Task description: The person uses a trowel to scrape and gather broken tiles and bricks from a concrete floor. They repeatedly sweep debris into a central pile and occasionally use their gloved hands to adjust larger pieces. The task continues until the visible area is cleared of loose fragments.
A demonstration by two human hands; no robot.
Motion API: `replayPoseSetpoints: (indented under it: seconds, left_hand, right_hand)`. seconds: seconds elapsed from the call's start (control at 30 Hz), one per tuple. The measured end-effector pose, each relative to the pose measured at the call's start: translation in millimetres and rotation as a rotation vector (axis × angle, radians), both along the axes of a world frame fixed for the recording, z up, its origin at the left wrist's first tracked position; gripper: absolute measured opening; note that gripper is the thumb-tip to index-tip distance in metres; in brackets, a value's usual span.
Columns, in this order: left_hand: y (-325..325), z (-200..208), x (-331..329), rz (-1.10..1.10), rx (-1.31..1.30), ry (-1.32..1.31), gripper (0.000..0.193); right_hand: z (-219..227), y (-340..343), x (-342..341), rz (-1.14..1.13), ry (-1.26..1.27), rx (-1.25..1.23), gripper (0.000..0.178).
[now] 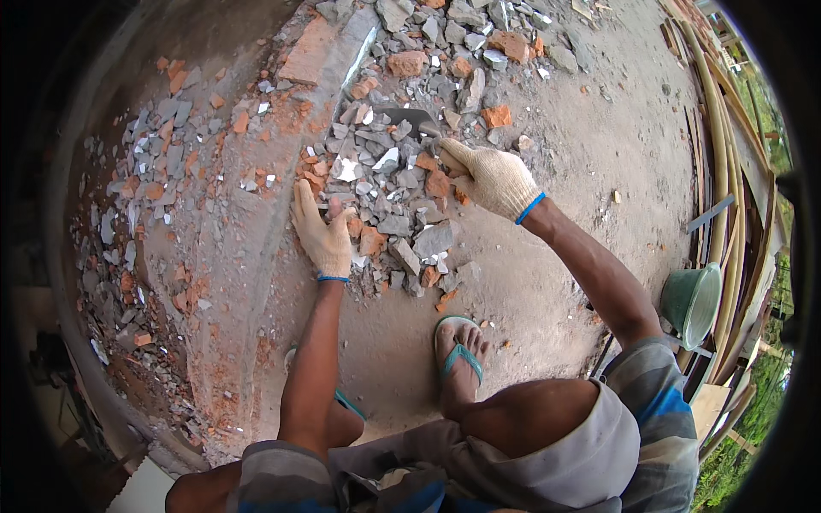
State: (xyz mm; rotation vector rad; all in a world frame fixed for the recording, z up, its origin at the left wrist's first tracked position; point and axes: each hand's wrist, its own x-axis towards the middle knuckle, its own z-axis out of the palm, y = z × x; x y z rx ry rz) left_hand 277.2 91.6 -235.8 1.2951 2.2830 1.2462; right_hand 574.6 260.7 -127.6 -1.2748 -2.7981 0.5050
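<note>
Both my hands wear cream knitted gloves with blue cuffs. In my right hand [494,178] is a trowel, gripped by its handle; its flat dark blade [409,118] reaches left into the broken rubble [393,184]. Grey mortar chunks, orange brick bits and white shards make up this pile. At its left edge rests my left hand [321,232], fingers spread against the debris beside the raised ledge [244,248]. One fingertip there shows pinkish, outside the glove. Whether small fragments lie under that palm is hidden.
More rubble [479,38] lies at the top, and scattered fragments [154,162] cover the left side. A green bucket [691,303] stands at right, near long bamboo poles and planks [723,171]. My sandalled foot [460,355] is just below the pile.
</note>
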Motion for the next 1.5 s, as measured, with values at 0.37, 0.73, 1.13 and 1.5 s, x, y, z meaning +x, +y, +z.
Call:
replayPoseSetpoints:
  seconds: [0.37,0.73,1.13,1.5]
  left_hand:
    - [6.6,1.9,-19.6,-0.113,-0.030,0.173,0.113]
    - [13.3,22.7,-12.1,-0.105,-0.105,-0.031,0.097]
    - [-7.3,30.1,4.6,-0.064,-0.003,-0.287,0.078]
    - [32.3,103.5,-29.0,0.342,0.629,-0.899,0.043]
  right_hand:
    - [-7.7,11.6,2.0,-0.060,0.013,-0.115,0.058]
    - [-19.4,-38.1,-43.9,0.029,0.219,-0.540,0.063]
    - [21.0,-112.5,-48.7,-0.242,0.247,-0.635,0.066]
    - [148.4,-53.6,-151.9,0.120,0.098,-0.505,0.056]
